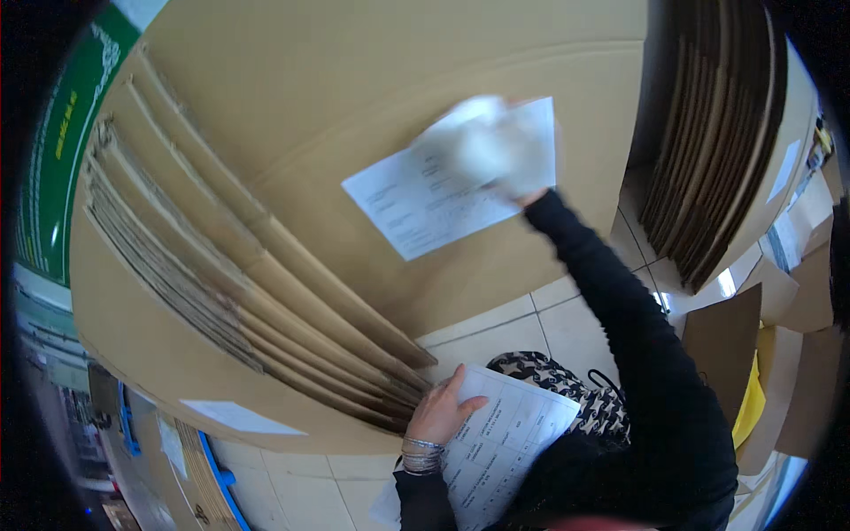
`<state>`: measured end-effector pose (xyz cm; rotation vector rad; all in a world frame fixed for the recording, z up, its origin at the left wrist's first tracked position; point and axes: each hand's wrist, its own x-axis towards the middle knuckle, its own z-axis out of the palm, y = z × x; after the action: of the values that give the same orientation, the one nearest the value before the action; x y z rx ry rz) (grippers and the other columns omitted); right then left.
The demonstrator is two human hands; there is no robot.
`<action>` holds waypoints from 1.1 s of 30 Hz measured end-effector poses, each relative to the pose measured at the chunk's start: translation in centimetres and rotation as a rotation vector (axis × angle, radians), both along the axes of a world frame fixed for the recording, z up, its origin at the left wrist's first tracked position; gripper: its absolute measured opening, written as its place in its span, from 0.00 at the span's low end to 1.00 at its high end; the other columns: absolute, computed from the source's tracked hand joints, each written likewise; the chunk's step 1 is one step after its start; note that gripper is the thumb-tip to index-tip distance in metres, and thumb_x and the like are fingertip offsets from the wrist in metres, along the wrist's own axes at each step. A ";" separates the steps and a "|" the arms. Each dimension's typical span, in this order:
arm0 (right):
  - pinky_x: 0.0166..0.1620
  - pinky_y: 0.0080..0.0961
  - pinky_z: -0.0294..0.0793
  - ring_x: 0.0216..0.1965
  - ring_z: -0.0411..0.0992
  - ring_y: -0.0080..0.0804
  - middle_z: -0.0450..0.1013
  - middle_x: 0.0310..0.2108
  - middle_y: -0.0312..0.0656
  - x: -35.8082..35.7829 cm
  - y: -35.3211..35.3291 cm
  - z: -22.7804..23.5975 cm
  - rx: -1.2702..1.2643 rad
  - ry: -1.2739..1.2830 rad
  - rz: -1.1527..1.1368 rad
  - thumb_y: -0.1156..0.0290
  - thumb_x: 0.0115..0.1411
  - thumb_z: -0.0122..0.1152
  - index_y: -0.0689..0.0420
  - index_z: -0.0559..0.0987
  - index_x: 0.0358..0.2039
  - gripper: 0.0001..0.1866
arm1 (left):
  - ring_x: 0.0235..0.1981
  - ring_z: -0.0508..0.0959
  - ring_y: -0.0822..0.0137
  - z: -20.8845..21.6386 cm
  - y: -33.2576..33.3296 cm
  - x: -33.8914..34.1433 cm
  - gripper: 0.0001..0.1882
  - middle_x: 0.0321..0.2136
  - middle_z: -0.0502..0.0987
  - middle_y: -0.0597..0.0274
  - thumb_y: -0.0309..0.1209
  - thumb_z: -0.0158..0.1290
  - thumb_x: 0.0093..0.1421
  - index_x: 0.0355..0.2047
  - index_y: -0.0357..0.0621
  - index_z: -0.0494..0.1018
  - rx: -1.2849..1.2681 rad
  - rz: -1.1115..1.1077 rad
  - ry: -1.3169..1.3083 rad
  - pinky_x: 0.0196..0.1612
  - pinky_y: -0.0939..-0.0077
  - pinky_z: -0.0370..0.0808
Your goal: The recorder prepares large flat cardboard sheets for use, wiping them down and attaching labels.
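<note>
A printed white sheet (407, 212) lies at a slant against the large flat cardboard panel (372, 80) in front of me. Over its right part is my right hand (525, 188), smeared by motion. With it moves a rounded white thing (482, 152), too blurred to name, and its fingers seem closed about it. Lower down, my left hand (441, 414), with silver bracelets at the wrist, grips several printed sheets (506, 434) close to my body. Its thumb lies over the paper, beside the lower ends of the leaning cardboard.
Several folded cardboard sheets (257, 265) lean in a row at the left. Another thick cardboard stack (713, 133) stands at the right. Below it is an open carton (724, 350) near something yellow (751, 403). A green board (62, 142) rises at the far left, above the tiled floor (496, 334).
</note>
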<state>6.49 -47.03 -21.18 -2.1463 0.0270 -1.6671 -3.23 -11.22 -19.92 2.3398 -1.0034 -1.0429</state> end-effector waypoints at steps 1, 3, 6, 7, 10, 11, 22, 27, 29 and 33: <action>0.52 0.40 0.67 0.51 0.65 0.42 0.67 0.51 0.45 -2.0 -6.9 -4.5 0.439 0.092 0.275 0.61 0.52 0.60 0.53 0.72 0.50 0.24 | 0.46 0.72 0.45 0.7 -0.3 -0.5 0.37 0.45 0.71 0.37 0.47 0.52 0.56 0.57 0.32 0.56 -0.019 -0.028 -0.060 0.48 0.59 0.69; 0.54 0.39 0.65 0.52 0.65 0.38 0.70 0.48 0.41 -6.6 -10.4 -5.2 0.543 -0.015 -0.080 0.69 0.56 0.58 0.55 0.73 0.49 0.19 | 0.46 0.72 0.45 0.4 0.3 -0.4 0.37 0.44 0.71 0.38 0.47 0.52 0.56 0.57 0.33 0.57 -0.009 -0.004 -0.117 0.47 0.59 0.70; 0.56 0.35 0.62 0.53 0.64 0.37 0.71 0.47 0.41 -7.7 -5.1 -2.2 1.009 -0.277 -0.182 0.70 0.57 0.56 0.57 0.74 0.48 0.17 | 0.45 0.73 0.45 0.1 0.7 0.0 0.36 0.43 0.72 0.38 0.47 0.53 0.55 0.56 0.33 0.58 -0.020 -0.003 -0.088 0.46 0.59 0.71; 0.58 0.35 0.60 0.54 0.63 0.38 0.69 0.49 0.42 -4.8 -4.1 -5.2 0.885 -0.242 -0.098 0.69 0.58 0.56 0.57 0.72 0.49 0.18 | 0.45 0.73 0.45 0.6 -0.1 -0.1 0.37 0.43 0.72 0.38 0.47 0.53 0.55 0.56 0.33 0.58 -0.030 -0.026 -0.108 0.46 0.60 0.71; 0.58 0.39 0.58 0.54 0.62 0.45 0.65 0.53 0.46 -0.1 -0.1 -11.3 0.429 -0.065 -0.146 0.63 0.56 0.57 0.57 0.70 0.50 0.22 | 0.45 0.73 0.45 0.2 0.1 -0.1 0.37 0.44 0.71 0.38 0.47 0.54 0.55 0.56 0.32 0.58 -0.053 -0.054 -0.134 0.46 0.60 0.71; 0.56 0.42 0.60 0.54 0.62 0.51 0.64 0.53 0.49 1.1 5.2 -9.7 0.197 0.040 -0.362 0.61 0.53 0.58 0.55 0.71 0.48 0.23 | 0.45 0.73 0.46 0.1 0.8 -0.1 0.37 0.44 0.71 0.37 0.47 0.54 0.54 0.56 0.32 0.59 -0.075 -0.057 -0.142 0.46 0.60 0.71; 0.54 0.37 0.64 0.46 0.70 0.40 0.73 0.41 0.44 -3.2 -2.6 -5.2 0.274 -0.044 -0.165 0.67 0.55 0.58 0.56 0.73 0.49 0.20 | 0.47 0.72 0.45 0.6 0.0 -0.2 0.37 0.44 0.71 0.35 0.47 0.54 0.55 0.58 0.36 0.57 0.025 -0.008 -0.075 0.50 0.62 0.68; 0.42 0.40 0.68 0.43 0.68 0.45 0.71 0.42 0.43 5.7 6.9 2.5 -0.014 -0.227 -0.367 0.66 0.44 0.62 0.49 0.78 0.38 0.18 | 0.47 0.72 0.45 -0.1 1.0 -0.2 0.38 0.45 0.71 0.34 0.46 0.54 0.55 0.58 0.35 0.56 -0.023 -0.012 -0.085 0.51 0.61 0.68; 0.40 0.42 0.67 0.41 0.67 0.44 0.69 0.39 0.43 8.2 13.4 1.9 -0.011 -0.023 -0.234 0.62 0.38 0.64 0.46 0.78 0.37 0.20 | 0.46 0.73 0.45 -1.3 1.0 0.0 0.38 0.42 0.72 0.37 0.47 0.54 0.54 0.58 0.35 0.57 -0.083 -0.023 -0.069 0.48 0.59 0.69; 0.40 0.43 0.67 0.43 0.67 0.45 0.69 0.41 0.43 5.9 18.3 2.6 -0.329 0.249 -0.064 0.63 0.39 0.64 0.43 0.77 0.37 0.19 | 0.48 0.72 0.46 -1.3 -0.1 0.5 0.43 0.45 0.70 0.34 0.49 0.56 0.51 0.60 0.36 0.55 0.060 -0.035 -0.055 0.51 0.60 0.68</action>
<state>12.42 -28.72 -18.63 -2.6148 -0.1150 -1.5118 -2.70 -11.34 -21.25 2.4198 -1.0511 -1.0407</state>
